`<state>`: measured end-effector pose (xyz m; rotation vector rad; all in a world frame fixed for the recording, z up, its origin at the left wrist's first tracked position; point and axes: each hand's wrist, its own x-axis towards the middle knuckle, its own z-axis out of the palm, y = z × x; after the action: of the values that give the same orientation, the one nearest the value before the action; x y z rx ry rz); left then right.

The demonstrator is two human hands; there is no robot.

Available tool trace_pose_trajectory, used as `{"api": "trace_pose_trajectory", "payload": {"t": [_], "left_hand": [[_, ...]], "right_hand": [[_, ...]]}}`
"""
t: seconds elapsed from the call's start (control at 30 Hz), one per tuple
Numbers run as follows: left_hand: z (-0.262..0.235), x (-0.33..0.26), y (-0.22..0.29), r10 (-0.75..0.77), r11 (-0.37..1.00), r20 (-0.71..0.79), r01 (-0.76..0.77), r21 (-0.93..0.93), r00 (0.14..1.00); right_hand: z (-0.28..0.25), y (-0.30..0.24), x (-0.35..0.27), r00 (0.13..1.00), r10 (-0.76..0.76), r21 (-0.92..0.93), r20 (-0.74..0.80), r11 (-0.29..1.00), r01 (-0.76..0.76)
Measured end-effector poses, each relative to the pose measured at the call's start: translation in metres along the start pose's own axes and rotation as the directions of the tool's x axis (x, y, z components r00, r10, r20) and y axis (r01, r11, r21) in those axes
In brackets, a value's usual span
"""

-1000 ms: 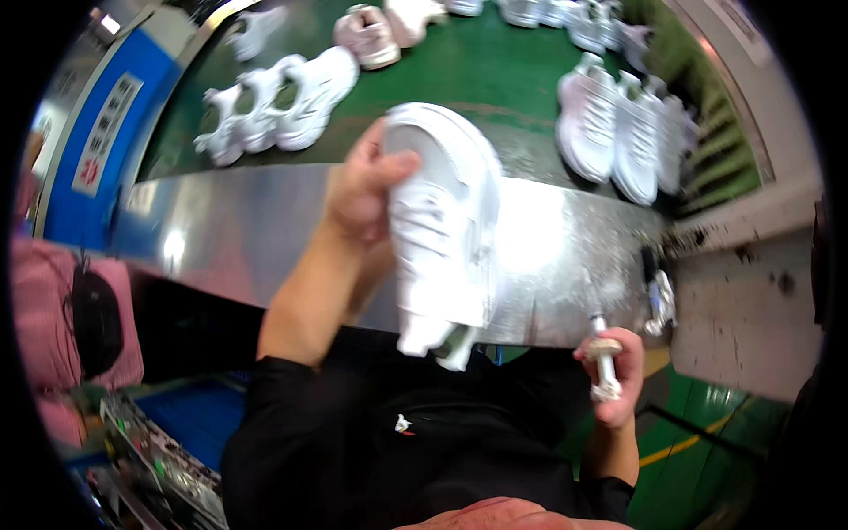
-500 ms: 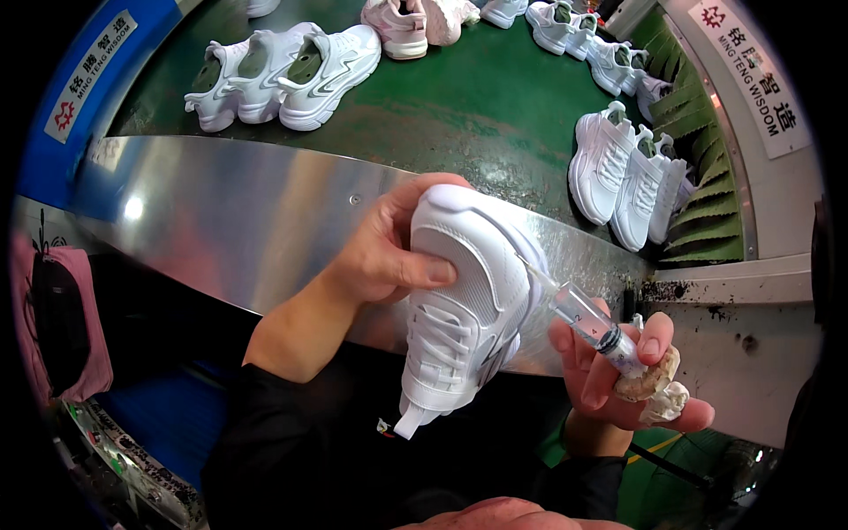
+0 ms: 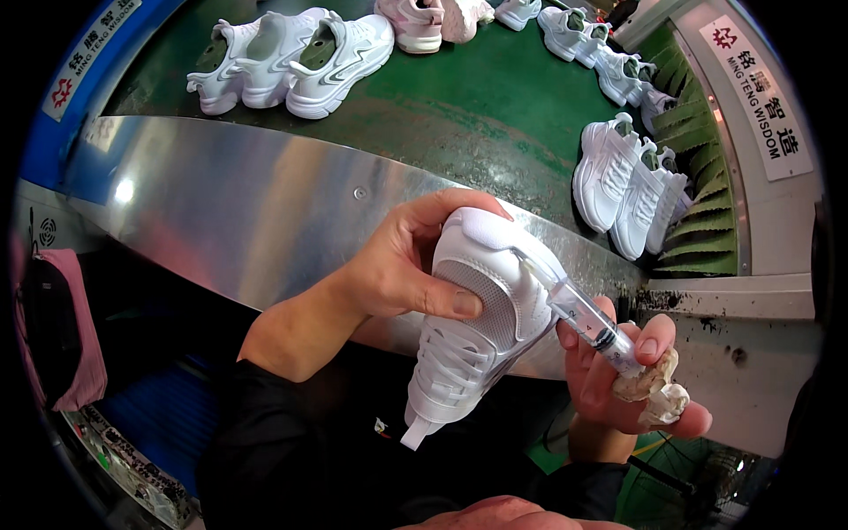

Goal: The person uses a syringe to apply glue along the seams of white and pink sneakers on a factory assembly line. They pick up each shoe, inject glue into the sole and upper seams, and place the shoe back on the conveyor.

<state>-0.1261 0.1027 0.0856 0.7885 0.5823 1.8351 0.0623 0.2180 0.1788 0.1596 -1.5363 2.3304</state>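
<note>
My left hand [image 3: 413,261] grips a white sneaker [image 3: 468,331] by its toe end, thumb on the mesh upper and fingers behind the sole. The toe points up and away, and the laces and tongue hang toward me. In my right hand [image 3: 609,375] is a clear syringe [image 3: 590,325] with a dark plunger seal, its thin tip at the edge between the sole and upper near the toe. Crumpled, whitish-tan material [image 3: 654,389] wraps the plunger end between my fingers. Whether the tip touches the shoe is hard to tell.
Beyond a metal ledge [image 3: 256,199] lies a green conveyor belt [image 3: 477,97]. White sneakers [image 3: 340,66] stand at its far left, a pink pair [image 3: 415,22] at the back, more white sneakers [image 3: 618,181] at the right by green flaps [image 3: 707,212]. A pink-and-black bag [image 3: 62,331] hangs left.
The sneaker has moved slightly down and right and turned, showing more of the toe. The syringe tip has shifted along the sole edge toward the toe.
</note>
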Motion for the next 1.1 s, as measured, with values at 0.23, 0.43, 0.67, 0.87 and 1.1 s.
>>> {"api": "trace_pose_trajectory", "payload": {"t": [0.23, 0.43, 0.67, 0.87, 1.1], "left_hand": [[-0.0019, -0.0001, 0.0000, 0.009, 1.000, 0.001, -0.009, 0.001, 1.000], [-0.0009, -0.0002, 0.0022, -0.016, 1.000, -0.028, 0.015, -0.021, 0.999], [-0.0017, -0.0013, 0.0037, -0.017, 1.000, -0.028, 0.017, -0.023, 0.999], [-0.0001, -0.0020, 0.0059, -0.030, 0.999, -0.044, 0.028, -0.035, 0.999], [-0.0015, -0.0020, 0.0056, -0.010, 1.000, -0.061, 0.009, -0.022, 0.998]], "right_hand": [[0.0029, -0.0027, 0.0021, 0.999, 0.039, -0.046, -0.024, 0.998, -0.040], [-0.0013, -0.0011, 0.0009, 1.000, -0.008, -0.079, -0.016, 0.997, 0.007], [0.0003, 0.0047, 0.0009, 0.997, -0.072, -0.028, 0.013, 0.997, 0.073], [0.0055, 0.0043, 0.0021, 0.997, -0.069, -0.064, -0.030, 0.996, 0.067], [-0.0004, 0.0037, -0.0048, 0.997, -0.075, -0.104, -0.025, 0.992, 0.072]]}}
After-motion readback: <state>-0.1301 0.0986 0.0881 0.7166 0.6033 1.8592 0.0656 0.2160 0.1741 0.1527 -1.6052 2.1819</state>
